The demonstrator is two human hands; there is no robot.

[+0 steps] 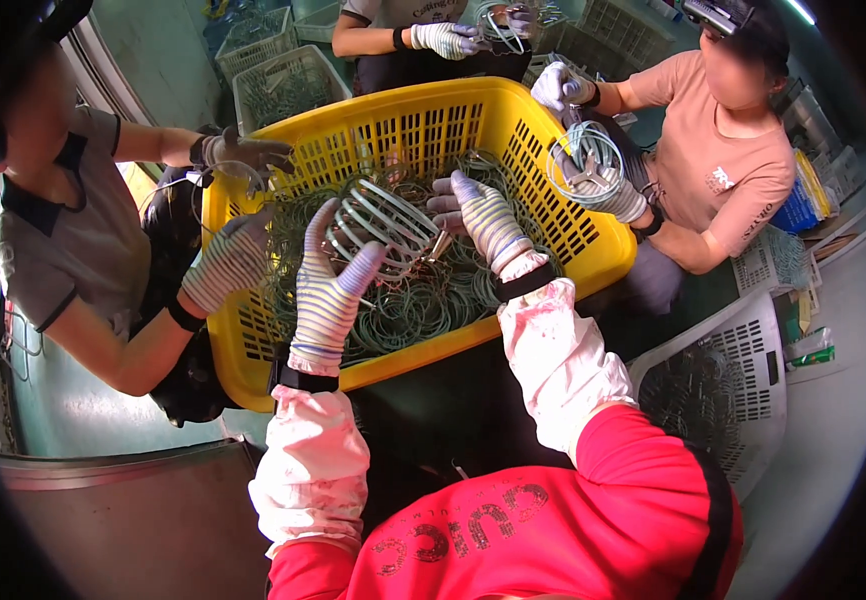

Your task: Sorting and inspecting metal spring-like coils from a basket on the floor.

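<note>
A red top and pale sleeve covers fill the near edge — from them two gloved hands reach over a yellow basket (513,110). The left hand (331,290) and right hand (488,222), both in striped gloves, are curled around the ends of a bundle of wire rings (383,225), gripping it between them just above the tangled green rings (423,300) heaped in the basket. Around it, other people's gloved hands hold rings too — a white crate (743,370) stands to the right.
</note>
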